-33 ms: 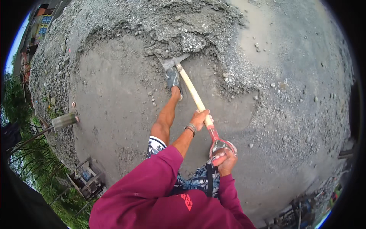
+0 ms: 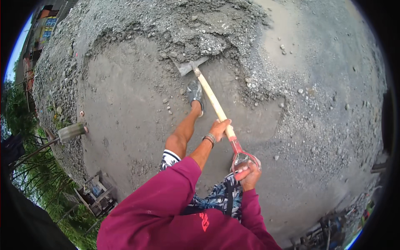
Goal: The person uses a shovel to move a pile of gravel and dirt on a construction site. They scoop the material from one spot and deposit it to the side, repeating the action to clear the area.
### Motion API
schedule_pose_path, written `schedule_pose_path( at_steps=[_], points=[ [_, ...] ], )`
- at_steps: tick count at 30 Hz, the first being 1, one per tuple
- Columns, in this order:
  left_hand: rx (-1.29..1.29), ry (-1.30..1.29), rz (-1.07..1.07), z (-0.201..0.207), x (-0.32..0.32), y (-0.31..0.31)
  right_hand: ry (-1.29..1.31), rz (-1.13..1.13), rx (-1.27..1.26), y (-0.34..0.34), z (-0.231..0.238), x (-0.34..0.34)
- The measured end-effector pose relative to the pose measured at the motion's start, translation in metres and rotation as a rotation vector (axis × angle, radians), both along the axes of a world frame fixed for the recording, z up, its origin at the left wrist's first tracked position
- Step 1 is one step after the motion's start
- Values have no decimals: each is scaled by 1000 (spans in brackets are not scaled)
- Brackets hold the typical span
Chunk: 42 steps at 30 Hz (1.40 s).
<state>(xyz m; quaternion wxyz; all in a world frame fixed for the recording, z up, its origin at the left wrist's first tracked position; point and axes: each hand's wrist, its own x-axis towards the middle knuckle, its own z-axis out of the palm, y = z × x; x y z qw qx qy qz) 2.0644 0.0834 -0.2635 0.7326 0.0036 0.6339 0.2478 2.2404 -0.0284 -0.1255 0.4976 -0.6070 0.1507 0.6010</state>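
Note:
A shovel [image 2: 211, 96] with a pale wooden shaft and a red D-shaped handle slants away from me. My left hand [image 2: 219, 129] is wrapped round the lower part of the shaft, just above the red socket. With closed fingers my right hand [image 2: 251, 175] grips the crossbar of the D-handle, close to my body. At the far end, the grey metal blade [image 2: 188, 66] has its front edge against the bank of grey gravel [image 2: 216, 41]; how deep it sits is hidden. My foot in a dark shoe [image 2: 194, 91] stands on the ground behind the blade, apart from it.
Flat grey ground [image 2: 121, 100] spreads around my feet. Muddy water [image 2: 283, 29] lies at the far right, beside loose gravel and stones. On the left stand a grey cylindrical object [image 2: 71, 132] on a pole and a wooden frame [image 2: 98, 193], with greenery behind.
My foot has come back from the shovel blade onto the ground nearer me. The shovel and both hands have hardly moved.

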Motion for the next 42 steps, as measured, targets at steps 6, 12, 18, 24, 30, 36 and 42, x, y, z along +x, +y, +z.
schedule_pose_path(
  at_steps=[6,12,18,24,30,36,42],
  points=[
    [-142,-5,-223,-78,-39,23,-170,141,-117,-62,-118,36],
    [13,208,103,-197,-73,94,-502,-25,-521,-82,-173,27],
    [-163,223,339,-181,-86,143,-734,15,-426,-23,-73,-8],
    [-189,8,516,-113,-72,106,-849,122,-256,-28,-4,42],
    [-53,-236,783,-19,-93,27,-1077,500,30,-22,73,111],
    [5,11,1034,99,-182,-139,-1180,899,563,-12,157,77],
    [-181,415,1154,251,-275,-337,-790,1119,1351,11,228,-25]
  ],
)
